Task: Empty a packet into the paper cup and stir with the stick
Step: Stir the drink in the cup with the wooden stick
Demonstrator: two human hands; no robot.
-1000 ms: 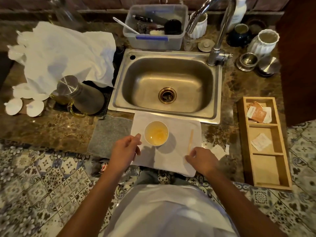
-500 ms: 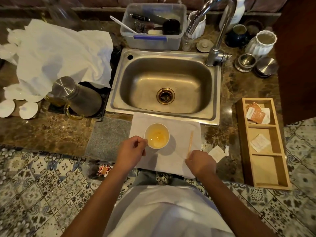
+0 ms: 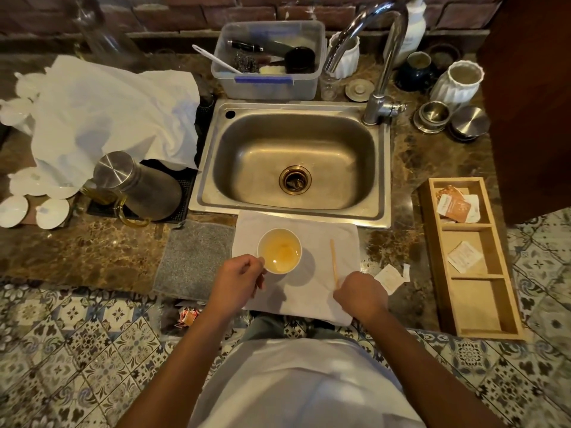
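A white paper cup [image 3: 279, 251] holding yellowish liquid stands on a white cloth [image 3: 324, 236] in front of the sink. My left hand [image 3: 238, 281] is at the cup's left side, fingers curled, thumb and forefinger against its wall. A thin wooden stick [image 3: 333, 259] lies flat on the cloth to the right of the cup. With its fingers curled, my right hand [image 3: 360, 293] pinches the stick's near end. On the counter just right of the cloth lies a torn white packet [image 3: 390, 277].
A steel sink [image 3: 293, 168] with a tap [image 3: 381, 88] lies behind the cloth. A wooden tray [image 3: 472, 307] at the right holds packets [image 3: 454, 205]. A grey mat [image 3: 194, 257], a steel jug [image 3: 136, 183] and a white sheet [image 3: 108, 112] are at the left.
My left hand has moved right, from beside the cup to touching its wall. My right hand has closed in on the stick's near end. Cup and stick stay put.
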